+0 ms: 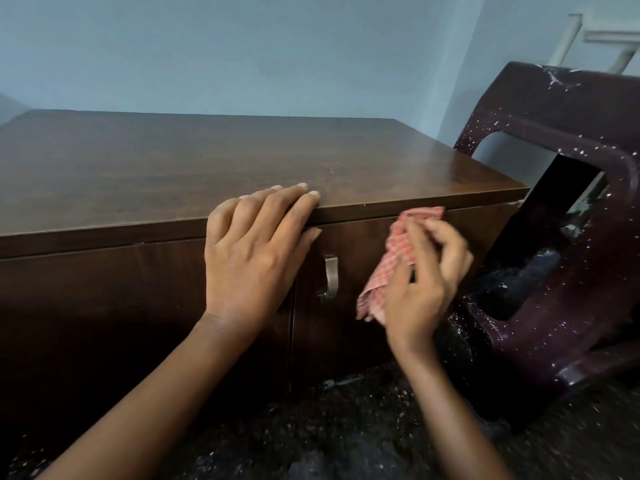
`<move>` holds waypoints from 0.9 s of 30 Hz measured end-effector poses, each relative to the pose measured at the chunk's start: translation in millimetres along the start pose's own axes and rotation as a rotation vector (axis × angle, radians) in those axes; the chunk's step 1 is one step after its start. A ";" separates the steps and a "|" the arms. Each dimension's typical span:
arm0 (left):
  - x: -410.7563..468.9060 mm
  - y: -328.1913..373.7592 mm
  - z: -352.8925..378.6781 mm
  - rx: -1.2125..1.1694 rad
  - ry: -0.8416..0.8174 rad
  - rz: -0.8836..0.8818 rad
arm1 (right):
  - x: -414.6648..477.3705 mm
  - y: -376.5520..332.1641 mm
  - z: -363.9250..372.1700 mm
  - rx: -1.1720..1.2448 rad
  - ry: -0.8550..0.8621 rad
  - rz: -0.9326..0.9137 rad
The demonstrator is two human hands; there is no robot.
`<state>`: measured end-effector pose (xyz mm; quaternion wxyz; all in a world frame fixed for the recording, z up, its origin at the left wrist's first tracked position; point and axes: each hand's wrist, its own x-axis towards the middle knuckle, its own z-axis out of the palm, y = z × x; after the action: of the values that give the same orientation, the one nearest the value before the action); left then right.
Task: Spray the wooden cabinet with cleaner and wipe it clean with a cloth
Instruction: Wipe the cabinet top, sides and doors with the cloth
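Note:
A dark brown wooden cabinet [173, 161] fills the left and middle of the head view, against a blue wall. My left hand [252, 251] rests flat over its front top edge, fingers on the top surface, holding nothing. My right hand [426, 282] is closed on a red-and-white checked cloth [398, 251] and presses it against the right door front, just under the top edge. A metal door handle [330, 277] sits between the two hands. No spray bottle is in view.
A dark purple plastic chair [571, 209], speckled with white paint, stands right beside the cabinet's right end. The floor [346, 427] below is dark and speckled. A pale frame [588, 39] leans at the wall in the upper right.

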<state>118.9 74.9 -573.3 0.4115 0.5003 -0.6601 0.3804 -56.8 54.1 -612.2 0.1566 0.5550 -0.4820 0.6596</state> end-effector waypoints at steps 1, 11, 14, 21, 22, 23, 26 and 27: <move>-0.2 0.3 0.0 -0.003 0.003 -0.003 | 7.6 16.8 -1.9 -0.044 0.040 0.034; -1.3 1.1 1.5 -0.015 0.018 -0.001 | 44.9 79.6 -8.5 0.000 0.214 0.427; -1.1 0.8 -2.1 -0.045 0.004 0.000 | 31.9 36.9 -3.3 0.063 0.122 0.265; 1.1 0.6 -9.9 -0.067 -0.073 0.009 | -17.8 -45.5 -4.3 0.175 -0.236 0.005; 1.1 0.2 -10.7 -0.068 -0.081 0.012 | -22.6 -49.6 -4.5 0.139 -0.275 -0.032; 1.5 -0.2 -11.1 -0.069 -0.083 0.012 | -26.6 -51.2 -5.0 0.099 -0.303 -0.060; 1.8 0.1 -11.2 -0.074 -0.076 -0.002 | -41.8 -47.4 -10.4 0.035 -0.318 -0.070; 1.6 0.6 -10.8 -0.078 -0.078 -0.005 | -50.6 -44.4 -12.0 0.040 -0.314 -0.066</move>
<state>119.9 84.4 -567.9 0.4057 0.4997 -0.6888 0.3336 -13.9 102.0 -635.4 0.0900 0.6698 -0.4690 0.5686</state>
